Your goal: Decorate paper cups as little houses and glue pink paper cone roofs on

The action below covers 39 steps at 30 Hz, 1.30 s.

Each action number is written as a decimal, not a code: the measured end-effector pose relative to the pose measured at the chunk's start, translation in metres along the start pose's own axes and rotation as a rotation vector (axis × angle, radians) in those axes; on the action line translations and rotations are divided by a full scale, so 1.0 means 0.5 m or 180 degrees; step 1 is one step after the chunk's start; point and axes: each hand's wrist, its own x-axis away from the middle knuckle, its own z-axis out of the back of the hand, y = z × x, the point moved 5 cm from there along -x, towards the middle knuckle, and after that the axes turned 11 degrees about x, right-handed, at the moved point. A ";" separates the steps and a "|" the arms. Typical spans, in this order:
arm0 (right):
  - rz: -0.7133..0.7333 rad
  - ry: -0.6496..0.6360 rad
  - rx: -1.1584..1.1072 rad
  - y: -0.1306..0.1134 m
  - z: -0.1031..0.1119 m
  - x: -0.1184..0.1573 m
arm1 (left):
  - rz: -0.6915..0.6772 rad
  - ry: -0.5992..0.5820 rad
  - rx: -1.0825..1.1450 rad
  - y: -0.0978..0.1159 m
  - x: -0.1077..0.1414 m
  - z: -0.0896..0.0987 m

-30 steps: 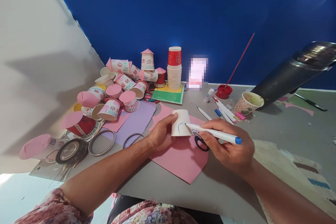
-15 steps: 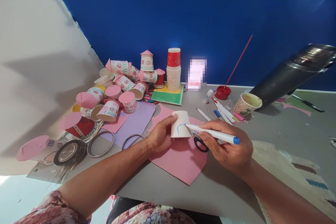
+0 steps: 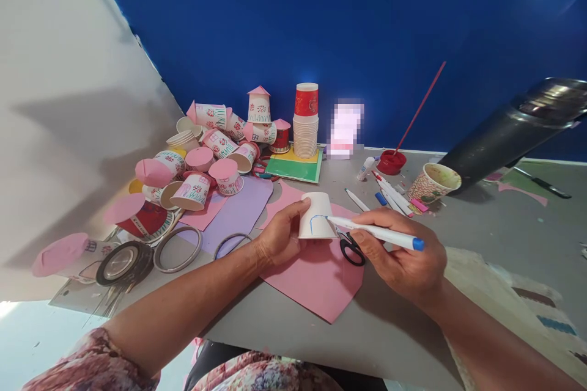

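Note:
A white paper cup (image 3: 316, 208), wide rim down, is held by my left hand (image 3: 284, 233), thumb near its top and fingers behind it. A thin blue curved line shows on its side. My right hand (image 3: 406, 256) grips a white marker with a blue end (image 3: 383, 233), its tip at the cup's side by the line. Below the cup lies a pink paper sheet (image 3: 316, 287), and black-handled scissors (image 3: 352, 252) rest on it, partly behind the marker and my right hand.
Decorated cups with pink paper tops (image 3: 190, 189) are piled at the left, beside tape rolls (image 3: 178, 250). Behind stands a cup stack (image 3: 306, 128). To the right are several markers (image 3: 394, 195), a patterned cup (image 3: 431, 186), a red pot (image 3: 392, 162) and a dark flask (image 3: 504, 140).
The whole view has shifted slightly. The marker tip remains at the cup, and the blue line looks slightly longer near it. Both hands keep their holds.

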 end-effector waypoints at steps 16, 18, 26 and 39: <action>0.0010 0.0023 -0.0050 -0.005 0.004 -0.002 | -0.0004 0.0012 -0.0024 0.000 0.002 -0.002; 0.0038 0.0005 -0.0062 -0.005 0.004 -0.002 | 0.0009 -0.0010 -0.0032 -0.001 0.001 -0.002; 0.0065 -0.0140 -0.0210 -0.016 0.006 -0.008 | -0.0037 -0.0017 -0.0157 0.005 0.001 -0.006; -0.0207 -0.0016 -0.0232 0.002 0.006 -0.001 | 0.0035 -0.0139 -0.0029 0.002 -0.001 -0.004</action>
